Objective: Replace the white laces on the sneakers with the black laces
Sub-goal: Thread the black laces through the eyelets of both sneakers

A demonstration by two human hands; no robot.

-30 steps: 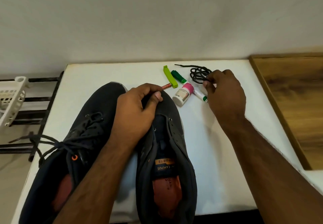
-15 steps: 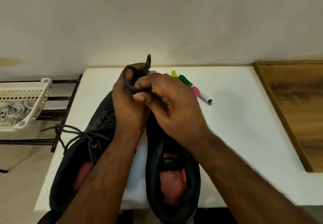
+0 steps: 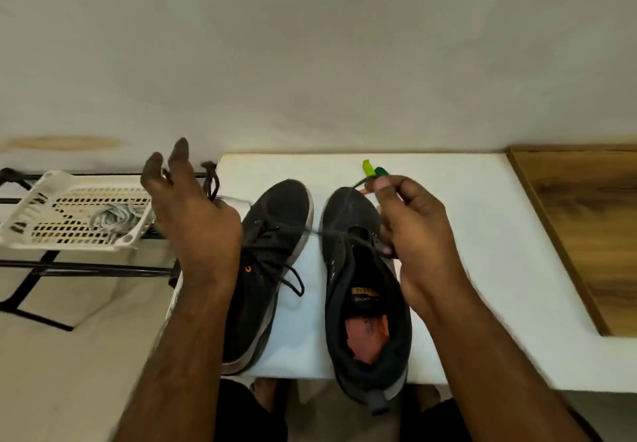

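Two dark sneakers stand side by side on the white table. The left sneaker is laced in black, with a loose end lying beside it. The right sneaker has bare eyelets. A black lace is stretched across both toes between my hands. My left hand is raised left of the sneakers with its fingers pointing up, and the lace loops hang from its far side. My right hand pinches the lace's other end above the right sneaker's toe and grips it again beside the eyelets.
A white perforated basket holding the white laces sits on a black metal rack to the left. Green markers lie behind my right hand. A wooden board borders the table on the right.
My hands, together over the right sneaker's toe, have drawn apart. The left hand swung out to the left and pulled the black lace taut. The view has shifted right.
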